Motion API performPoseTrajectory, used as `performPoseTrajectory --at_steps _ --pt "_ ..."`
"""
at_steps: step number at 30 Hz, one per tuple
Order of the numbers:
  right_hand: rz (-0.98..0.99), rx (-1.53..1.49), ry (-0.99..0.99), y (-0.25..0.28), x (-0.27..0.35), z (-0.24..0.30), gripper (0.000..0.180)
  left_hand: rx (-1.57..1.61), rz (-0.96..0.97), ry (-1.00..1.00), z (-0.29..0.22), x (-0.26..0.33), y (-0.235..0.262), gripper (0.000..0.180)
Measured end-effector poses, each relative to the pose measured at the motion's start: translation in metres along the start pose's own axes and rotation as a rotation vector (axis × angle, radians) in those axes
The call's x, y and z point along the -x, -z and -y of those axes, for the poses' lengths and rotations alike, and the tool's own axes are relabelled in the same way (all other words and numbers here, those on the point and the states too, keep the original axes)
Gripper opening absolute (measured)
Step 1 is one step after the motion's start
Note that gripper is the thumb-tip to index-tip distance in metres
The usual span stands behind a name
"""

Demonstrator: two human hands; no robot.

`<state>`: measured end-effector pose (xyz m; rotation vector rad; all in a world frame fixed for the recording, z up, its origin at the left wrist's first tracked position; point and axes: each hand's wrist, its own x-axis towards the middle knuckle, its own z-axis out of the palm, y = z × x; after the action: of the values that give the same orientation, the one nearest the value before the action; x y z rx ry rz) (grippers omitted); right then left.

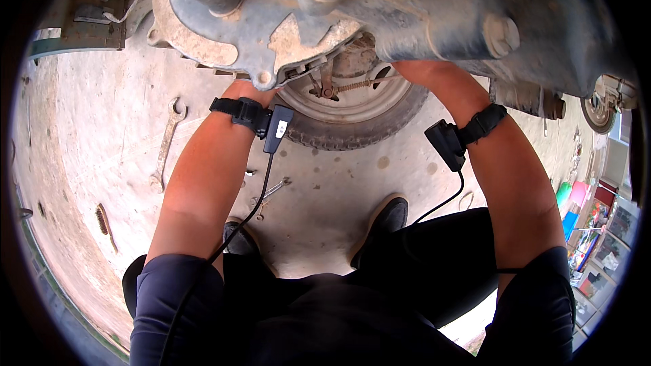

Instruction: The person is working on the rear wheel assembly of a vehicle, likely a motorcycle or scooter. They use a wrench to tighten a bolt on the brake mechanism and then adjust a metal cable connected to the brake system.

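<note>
Both my arms reach forward beneath a large grey, worn metal housing (434, 7) of a vehicle. The back of my left hand (253, 90) shows just below a bolted lug of the housing; its fingers are hidden behind the metal. My right hand (415, 73) goes up under a thick cylindrical part of the housing, and its fingers are out of sight too. Between them are a wheel with a black tyre (346, 137) and a thin rod with a coil spring (354, 86). What either hand touches or holds is hidden.
On the concrete floor to the left lie a large wrench (167, 146) and a brush (104, 220). A smaller wrench (274, 188) lies near my left shoe (241, 236). Cables hang from black wrist straps. Another wheel (599, 110) and shelving (600, 268) stand at right.
</note>
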<state>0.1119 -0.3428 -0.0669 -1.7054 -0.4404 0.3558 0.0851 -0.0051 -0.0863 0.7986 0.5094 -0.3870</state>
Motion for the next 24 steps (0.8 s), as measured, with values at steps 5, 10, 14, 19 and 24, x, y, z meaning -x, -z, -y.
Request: performPoseTrajectory --at_steps 5,10,14,19,24 --pt "-0.002 -0.214 -0.028 0.005 -0.003 -0.003 0.039 -0.098 -0.017 0.005 0.011 -0.001 0.008 0.017" --pt "0.005 -0.274 -0.032 0.006 -0.003 -0.004 0.037 -0.258 0.003 -0.054 0.021 -0.002 0.007 0.017" --pt "-0.004 -0.177 -0.021 0.008 -0.002 -0.006 0.036 -0.427 0.043 -0.161 0.027 -0.009 0.000 0.017" --pt "0.089 1.293 0.167 0.009 0.000 0.000 0.032 -0.569 0.059 -0.257 0.029 -0.013 -0.002 0.017" --pt "0.061 1.771 0.591 0.004 -0.002 0.005 0.034 -0.671 0.066 -0.327 0.032 -0.015 -0.006 0.018"
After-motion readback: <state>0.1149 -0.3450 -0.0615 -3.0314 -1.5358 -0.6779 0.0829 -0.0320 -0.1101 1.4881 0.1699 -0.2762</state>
